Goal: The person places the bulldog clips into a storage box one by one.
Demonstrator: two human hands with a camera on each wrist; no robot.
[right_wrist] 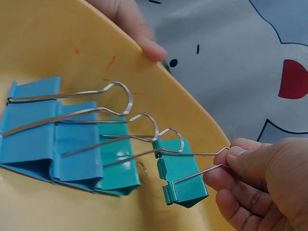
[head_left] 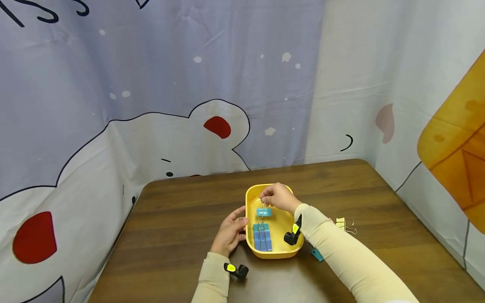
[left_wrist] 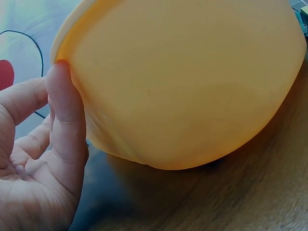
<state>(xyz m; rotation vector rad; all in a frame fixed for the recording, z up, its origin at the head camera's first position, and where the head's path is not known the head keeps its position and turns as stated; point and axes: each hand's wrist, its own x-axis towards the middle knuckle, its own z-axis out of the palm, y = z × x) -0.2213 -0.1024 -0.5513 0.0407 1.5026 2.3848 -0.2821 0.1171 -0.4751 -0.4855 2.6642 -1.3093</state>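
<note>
My left hand [head_left: 229,231] holds the left wall of a yellow plastic bin [head_left: 253,253], its thumb at the rim; the left wrist view shows this grip close up. Inside the bin, my right hand [head_left: 279,197] pinches the wire handles of a teal binder clip [right_wrist: 180,173]. Next to that clip, a row of binder clips lies against the bin's floor: another teal clip [right_wrist: 119,161], a blue clip [right_wrist: 79,144] and a larger blue clip [right_wrist: 31,130]. Their wire handles point toward the held clip. Whether the held clip touches its neighbour's handle, I cannot tell.
On the brown wooden table [head_left: 182,219], right of the bin, lie a pale yellow binder clip [head_left: 340,223] and a dark teal clip [head_left: 317,254], partly hidden by my right sleeve. A printed curtain [head_left: 170,75] hangs behind the table.
</note>
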